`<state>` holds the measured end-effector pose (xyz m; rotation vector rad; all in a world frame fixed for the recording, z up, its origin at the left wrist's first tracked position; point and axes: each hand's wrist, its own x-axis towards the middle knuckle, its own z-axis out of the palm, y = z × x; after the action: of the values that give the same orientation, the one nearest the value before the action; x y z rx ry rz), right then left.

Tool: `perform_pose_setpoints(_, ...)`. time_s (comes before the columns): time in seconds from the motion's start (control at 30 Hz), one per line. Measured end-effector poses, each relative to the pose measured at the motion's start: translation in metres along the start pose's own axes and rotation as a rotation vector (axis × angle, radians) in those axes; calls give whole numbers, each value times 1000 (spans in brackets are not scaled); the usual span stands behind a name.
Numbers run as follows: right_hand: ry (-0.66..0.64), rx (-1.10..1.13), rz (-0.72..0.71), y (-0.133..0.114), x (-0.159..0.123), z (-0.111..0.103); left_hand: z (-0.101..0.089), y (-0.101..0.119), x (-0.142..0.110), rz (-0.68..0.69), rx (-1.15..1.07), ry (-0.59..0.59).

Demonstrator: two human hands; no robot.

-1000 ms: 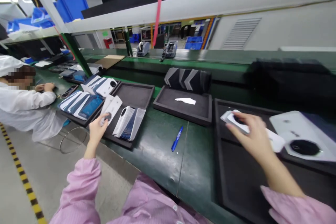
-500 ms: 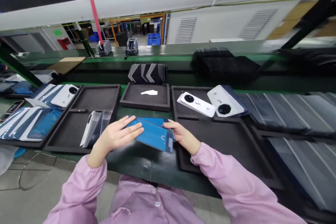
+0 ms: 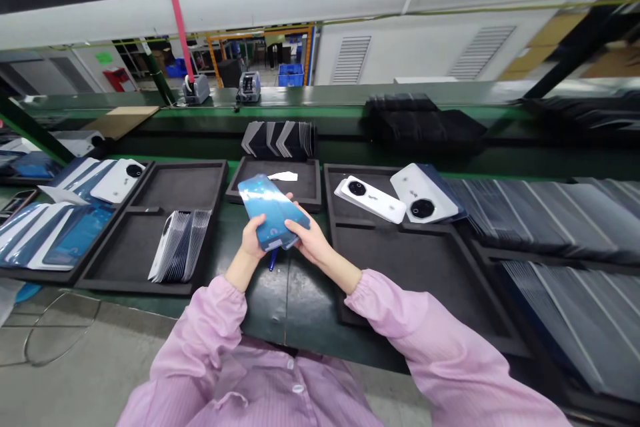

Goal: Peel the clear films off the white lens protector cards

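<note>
A phone (image 3: 273, 210) with a blue protective film facing up is held over the green belt in both hands. My left hand (image 3: 253, 243) grips its lower left edge from beneath. My right hand (image 3: 313, 240) is closed on its lower right edge, thumb on top. A blue pen (image 3: 273, 259) lies on the belt just under the phone, mostly hidden. To the left, a stack of white phone parts (image 3: 177, 253) stands on edge in a black foam tray (image 3: 130, 260). To the right, two white phones (image 3: 373, 199) with round camera rings lie in another black tray (image 3: 425, 273).
A small black tray (image 3: 250, 190) with a white scrap sits behind the phone, with fanned dark cards (image 3: 280, 139) beyond it. More phones and blue films fill the far-left tray (image 3: 75, 213). Dark ribbed trays (image 3: 565, 227) lie at the right. Two tape dispensers (image 3: 220, 88) stand on the rear shelf.
The phone lay flat and wide between my hands half a second ago; now it is lifted and turned lengthwise away from me, with both hands drawn together at its near end.
</note>
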<state>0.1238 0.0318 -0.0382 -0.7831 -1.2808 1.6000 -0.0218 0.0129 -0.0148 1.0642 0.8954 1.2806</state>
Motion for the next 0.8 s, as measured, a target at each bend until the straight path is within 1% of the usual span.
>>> perform_pose_setpoints(0.07, -53, -164, -45, 2, 5, -5, -3, 2, 4, -37, -146, 28)
perform_pose_setpoints(0.13, -106, -355, -94, 0, 9, -16, -12, 6, 6, -38, -198, 73)
perform_pose_setpoints(0.2, -146, -567, -158, -3, 10, -28, -23, 10, 7, -14, -242, 155)
perform_pose_setpoints(0.27, -203, -777, -233, -4, 9, -36, -33, 12, 7, 27, -291, 247)
perform_pose_setpoints(0.33, -289, -948, -302, -1, 8, -35, -38, 11, 7, 70, -310, 312)
perform_pose_setpoints(0.43, -378, -1094, -394, 5, 6, -24, -41, 9, 8, 98, -304, 347)
perform_pose_setpoints(0.53, -412, -1129, -496, 4, 3, -18, -41, 8, 9, 98, -296, 354)
perform_pose_setpoints(0.63, -398, -1065, -587, -3, -4, -20, -40, 6, 9, 93, -278, 352)
perform_pose_setpoints(0.73, -283, -923, -626, -8, -13, -25, -37, 2, 8, 66, -259, 337)
perform_pose_setpoints(0.8, -166, -796, -599, -8, -18, -25, -32, -3, 7, 46, -246, 324)
